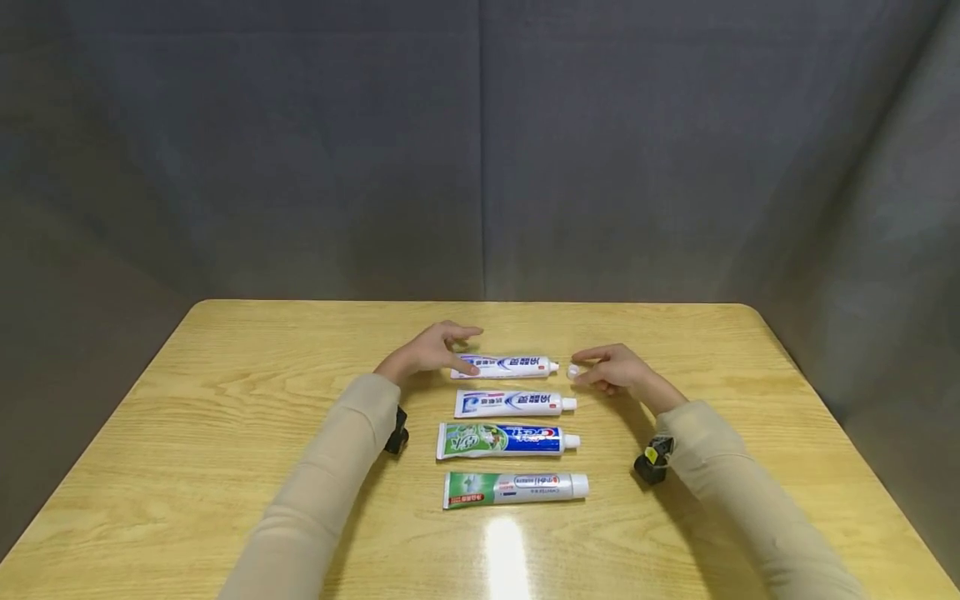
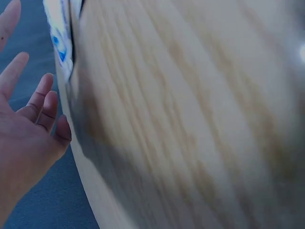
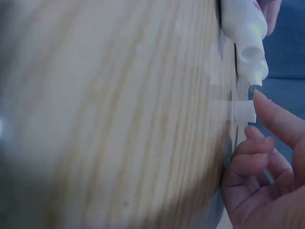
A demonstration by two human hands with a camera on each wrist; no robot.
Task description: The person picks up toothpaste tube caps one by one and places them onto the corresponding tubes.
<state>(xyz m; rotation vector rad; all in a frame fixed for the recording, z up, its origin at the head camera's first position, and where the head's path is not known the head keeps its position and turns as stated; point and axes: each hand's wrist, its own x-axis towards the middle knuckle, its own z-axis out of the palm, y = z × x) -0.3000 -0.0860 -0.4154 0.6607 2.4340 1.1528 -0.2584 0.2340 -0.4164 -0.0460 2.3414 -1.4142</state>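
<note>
Four toothpaste tubes lie in a column in the head view. The farthest, a white toothpaste tube (image 1: 517, 367), has its bare nozzle pointing right. My left hand (image 1: 435, 346) is at its left end, fingers spread and the thumb over the tube; the left wrist view shows the palm and loosely bent fingers. Just beyond the nozzle, a small white cap (image 3: 244, 111) stands on the table. Around it is my right hand (image 1: 615, 368), with the index finger and thumb apart on either side of the cap and the other fingers curled in.
Nearer me lie a second white toothpaste tube (image 1: 510, 404), a green and blue tube (image 1: 495, 439) and a green and silver tube (image 1: 517, 487), all capped, caps to the right. The wooden table (image 1: 225, 467) ends before a grey curtain (image 1: 480, 150).
</note>
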